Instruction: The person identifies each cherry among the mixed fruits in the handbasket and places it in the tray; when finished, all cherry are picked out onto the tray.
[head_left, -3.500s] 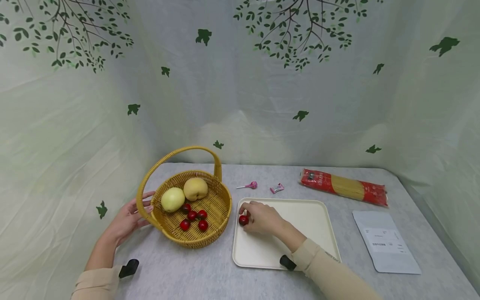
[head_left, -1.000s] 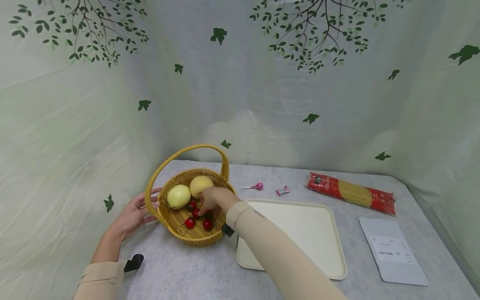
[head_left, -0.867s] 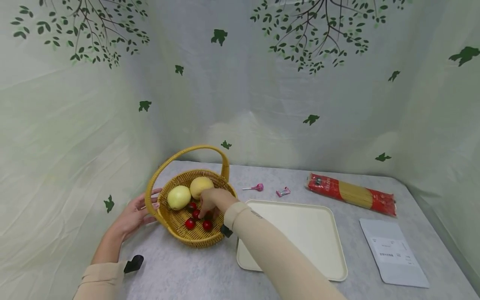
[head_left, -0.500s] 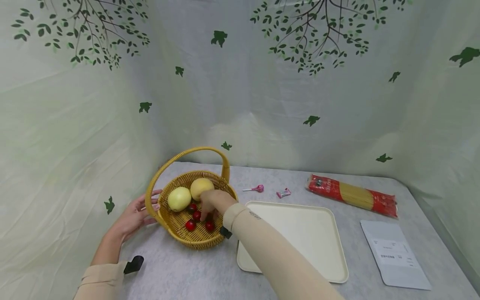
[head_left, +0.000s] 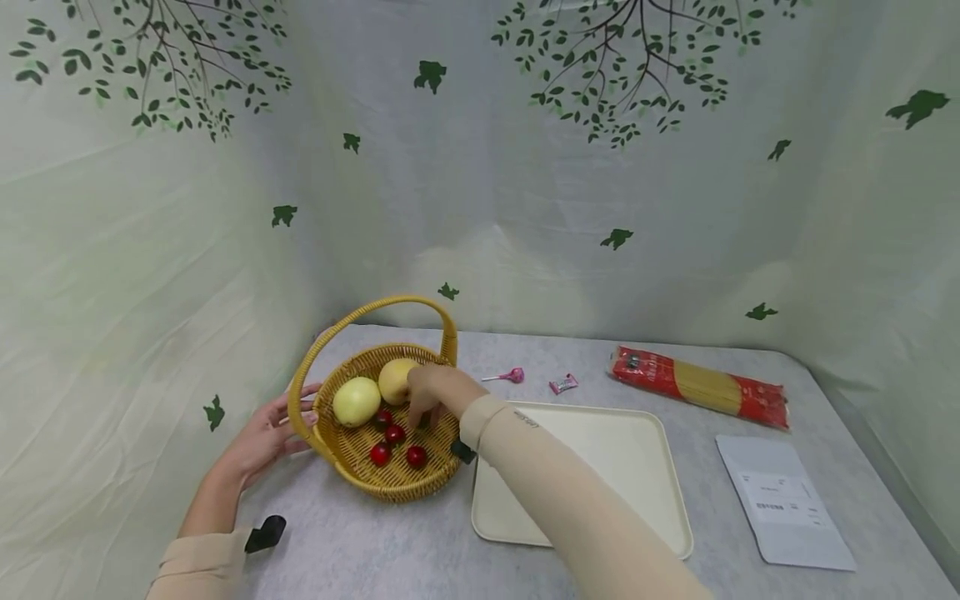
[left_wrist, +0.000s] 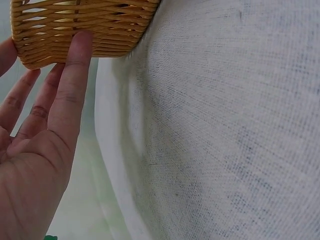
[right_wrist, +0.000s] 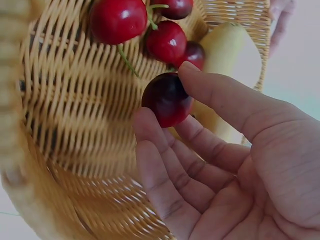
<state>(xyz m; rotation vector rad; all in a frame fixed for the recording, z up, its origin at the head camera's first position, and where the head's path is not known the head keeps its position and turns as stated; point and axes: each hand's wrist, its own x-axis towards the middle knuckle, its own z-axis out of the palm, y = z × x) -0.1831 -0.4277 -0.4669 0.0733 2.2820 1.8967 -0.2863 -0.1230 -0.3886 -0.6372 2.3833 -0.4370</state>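
A yellow wicker basket (head_left: 390, 492) with a tall handle stands on the left of the table. In it lie a pale green round fruit (head_left: 356, 402), a yellowish pear-like fruit (head_left: 395, 382) and several red cherries (head_left: 394, 434). My right hand (head_left: 431, 392) is over the basket's right part. Its thumb and fingertips pinch a dark red cherry (right_wrist: 167, 100), close above the woven bottom; the hand mostly hides this cherry in the head view. My left hand (head_left: 262, 433), fingers extended and spread, touches the outside of the basket wall (left_wrist: 110, 35) near the handle's left foot.
A cream tray (head_left: 600, 467) lies right of the basket, partly under my right sleeve. Behind it are a pink lollipop (head_left: 513, 375) and a small wrapped candy (head_left: 563, 383). A spaghetti packet (head_left: 701, 386) and a grey-white pouch (head_left: 783, 504) are on the right.
My right hand went from gripping a cherry at the tray's left edge to inside the basket. In the last half second it shifted slightly up and right. My left hand stayed at the basket.
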